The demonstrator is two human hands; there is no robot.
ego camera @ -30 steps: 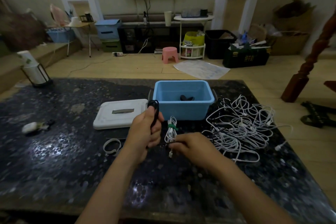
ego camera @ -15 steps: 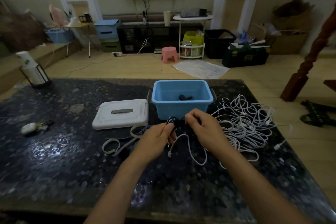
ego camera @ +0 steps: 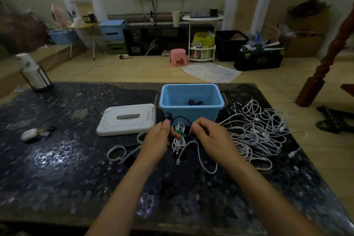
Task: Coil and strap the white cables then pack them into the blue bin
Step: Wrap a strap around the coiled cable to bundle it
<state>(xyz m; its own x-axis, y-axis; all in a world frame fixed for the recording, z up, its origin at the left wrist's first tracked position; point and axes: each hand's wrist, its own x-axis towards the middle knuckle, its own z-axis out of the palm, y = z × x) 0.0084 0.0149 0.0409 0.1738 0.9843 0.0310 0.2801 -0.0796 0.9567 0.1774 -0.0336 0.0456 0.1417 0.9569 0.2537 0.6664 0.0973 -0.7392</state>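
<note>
We see the dark speckled table [ego camera: 57, 168] filling the lower part of the view, with everything of the task lying on its far half. The largest thing on it is the loose tangle of white cables [ego camera: 256, 130], spread on the right side, just beside the blue bin [ego camera: 191, 114] and reaching to the table's right edge. The blue bin stands upright at the far middle, open at the top, with something small and dark on its floor that we cannot make out. To its left, lying flat and nearly touching it, is the white lid [ego camera: 126, 120] with a grey handle recess.

Nearer to us are the two hands, close in front of the bin. Our left hand [ego camera: 158, 140] is curled, thumb up, pinching a thin black cord [ego camera: 177, 119] that arches across to our right hand [ego camera: 208, 136], whose fingers are also curled round the cord's other part. Between the hands lies a small coiled white cable [ego camera: 178, 140], resting on the table and bound at its middle by a green strap [ego camera: 181, 132]; one white end [ego camera: 201, 159] trails toward us in a loose loop. Left of the left hand a pale flat strap [ego camera: 117, 154] lies in a loop on the table. Far left sits a small white object [ego camera: 29, 134], too blurred to identify
</note>
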